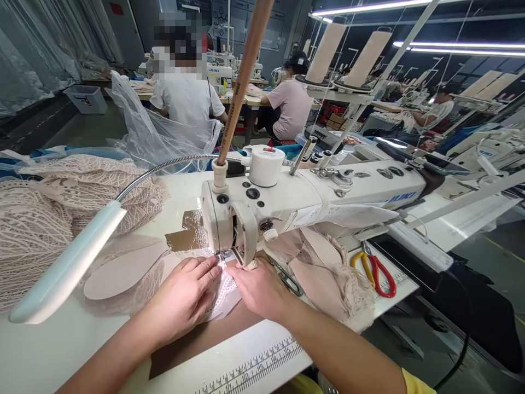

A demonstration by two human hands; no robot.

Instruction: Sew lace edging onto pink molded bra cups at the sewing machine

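Observation:
A white and pale pink lace piece (225, 289) lies under the needle end of a white sewing machine (303, 200), lit brightly there. My left hand (191, 290) rests on the lace left of the presser foot, its fingers stretched out over the fabric. Just right of the needle, my right hand (262, 287) grips the near edge of the lace between thumb and forefinger; its other fingers are partly hidden by the machine head. Thread snips (289, 279) lie beside the right hand. More lace with an oval pale pad (127, 268) spreads out left of my left hand.
A lamp (68, 262) on a bent metal neck hangs over the left side. Lace is heaped (82, 197) behind it. Red and yellow handled scissors (375, 271) lie at right near more pink mesh (324, 268). A printed ruler (250, 372) runs along the front edge. Co-workers sit beyond.

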